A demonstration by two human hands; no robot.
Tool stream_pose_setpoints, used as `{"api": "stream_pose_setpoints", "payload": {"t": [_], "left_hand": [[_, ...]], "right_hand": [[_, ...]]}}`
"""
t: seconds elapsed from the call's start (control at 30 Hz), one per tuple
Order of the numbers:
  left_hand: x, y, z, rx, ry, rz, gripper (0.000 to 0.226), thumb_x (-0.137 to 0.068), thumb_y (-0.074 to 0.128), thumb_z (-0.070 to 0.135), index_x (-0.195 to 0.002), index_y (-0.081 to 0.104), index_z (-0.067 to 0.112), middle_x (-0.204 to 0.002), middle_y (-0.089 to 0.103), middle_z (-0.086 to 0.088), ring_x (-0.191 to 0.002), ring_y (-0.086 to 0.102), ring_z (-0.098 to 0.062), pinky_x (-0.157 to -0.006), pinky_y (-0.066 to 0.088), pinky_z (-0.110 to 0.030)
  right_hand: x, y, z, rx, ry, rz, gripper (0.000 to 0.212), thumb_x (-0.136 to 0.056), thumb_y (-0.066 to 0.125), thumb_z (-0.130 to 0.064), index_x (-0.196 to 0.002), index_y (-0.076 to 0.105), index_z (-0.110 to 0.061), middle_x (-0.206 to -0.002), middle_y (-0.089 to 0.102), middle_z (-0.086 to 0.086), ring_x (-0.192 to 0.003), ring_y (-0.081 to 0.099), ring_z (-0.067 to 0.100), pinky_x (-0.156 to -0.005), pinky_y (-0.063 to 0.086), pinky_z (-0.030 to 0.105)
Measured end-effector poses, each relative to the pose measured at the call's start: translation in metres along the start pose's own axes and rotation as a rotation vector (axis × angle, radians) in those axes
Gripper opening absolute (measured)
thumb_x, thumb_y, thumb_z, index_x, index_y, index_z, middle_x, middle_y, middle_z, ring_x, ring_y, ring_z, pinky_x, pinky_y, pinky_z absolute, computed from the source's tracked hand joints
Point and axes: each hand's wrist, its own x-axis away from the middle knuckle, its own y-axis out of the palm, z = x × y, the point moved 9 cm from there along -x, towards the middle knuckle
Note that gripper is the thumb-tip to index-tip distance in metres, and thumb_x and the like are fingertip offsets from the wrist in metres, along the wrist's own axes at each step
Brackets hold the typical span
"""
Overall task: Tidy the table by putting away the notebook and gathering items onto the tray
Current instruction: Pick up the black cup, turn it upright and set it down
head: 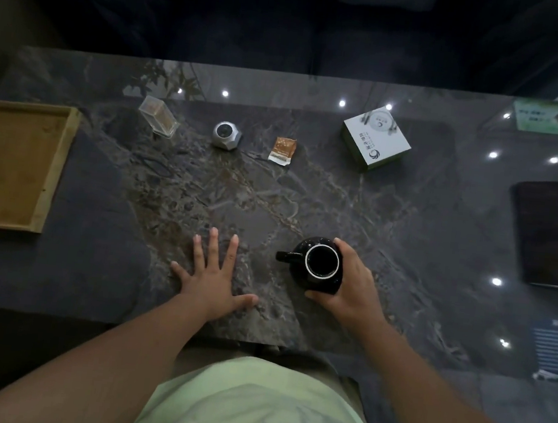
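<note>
A dark glossy marble surface (340, 200) reflects ceiling lights. The left hand (212, 273) lies spread flat; the right hand (354, 284) grips a black pot (316, 265) at lower centre. The wooden tray (60, 154) sits far left.

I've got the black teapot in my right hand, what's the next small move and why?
Probably lift the black teapot and carry it left toward the wooden tray. Your right hand already wraps its body, your left hand lies flat on the table, and most of the tray is bare.
</note>
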Motion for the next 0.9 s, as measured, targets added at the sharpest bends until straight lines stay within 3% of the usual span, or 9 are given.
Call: {"api": "stream_pose_setpoints", "payload": {"t": [0.23,0.37,0.47,0.7,0.83,0.9], "left_hand": [[0.003,-0.002,0.003,0.015,-0.004,-0.027,0.127,-0.064,0.041,0.095,-0.135,-0.049,0.038,-0.137,-0.064,-0.004,-0.134,-0.048,-0.039,-0.104,-0.007,-0.082],[0.004,-0.002,0.003,0.015,-0.008,-0.033,0.128,-0.065,0.041,0.095,-0.136,-0.048,0.038,-0.138,-0.063,-0.005,-0.135,-0.047,-0.040,-0.104,-0.007,-0.082],[0.003,-0.003,0.004,0.019,-0.009,-0.032,0.128,-0.065,0.042,0.094,-0.137,-0.047,0.038,-0.138,-0.063,-0.005,-0.136,-0.047,-0.039,-0.103,-0.006,-0.082],[0.000,0.000,0.001,0.034,-0.007,-0.020,0.129,-0.062,0.043,0.095,-0.136,-0.047,0.040,-0.138,-0.064,-0.002,-0.135,-0.048,-0.038,-0.102,-0.009,-0.082],[0.001,0.000,0.000,0.036,-0.018,-0.021,0.130,-0.061,0.043,0.095,-0.134,-0.049,0.041,-0.134,-0.066,-0.001,-0.136,-0.047,-0.038,-0.102,-0.008,-0.082],[0.000,-0.001,0.000,0.038,-0.020,-0.023,0.130,-0.061,0.043,0.096,-0.133,-0.050,0.041,-0.132,-0.067,-0.001,-0.136,-0.048,-0.038,-0.102,-0.009,-0.082]], "right_hand": [[0.004,0.004,0.001,-0.052,0.046,-0.007,0.114,-0.054,0.090,-0.047,-0.150,0.030,-0.026,-0.148,0.050,-0.003,-0.134,0.049,0.021,-0.111,0.042,0.043],[0.008,0.009,0.001,-0.122,0.075,-0.047,0.113,-0.055,0.090,-0.047,-0.150,0.031,-0.027,-0.148,0.046,-0.006,-0.135,0.046,0.014,-0.105,0.039,0.029],[0.012,0.009,-0.003,-0.171,0.093,-0.045,0.108,-0.052,0.087,-0.053,-0.145,0.038,-0.028,-0.137,0.050,-0.013,-0.127,0.050,0.009,-0.099,0.035,0.022],[0.016,0.013,-0.009,-0.298,0.145,-0.037,0.099,-0.053,0.083,-0.058,-0.139,0.045,-0.031,-0.134,0.057,-0.010,-0.123,0.055,0.011,-0.105,0.047,0.038],[0.017,0.015,-0.009,-0.409,0.190,-0.055,0.086,-0.051,0.085,-0.056,-0.125,0.041,-0.054,-0.123,0.060,-0.022,-0.114,0.057,-0.002,-0.095,0.048,0.027],[0.018,0.017,-0.006,-0.475,0.228,-0.074,0.093,-0.051,0.086,-0.057,-0.130,0.039,-0.048,-0.126,0.059,-0.018,-0.117,0.058,0.002,-0.099,0.048,0.029]]}}
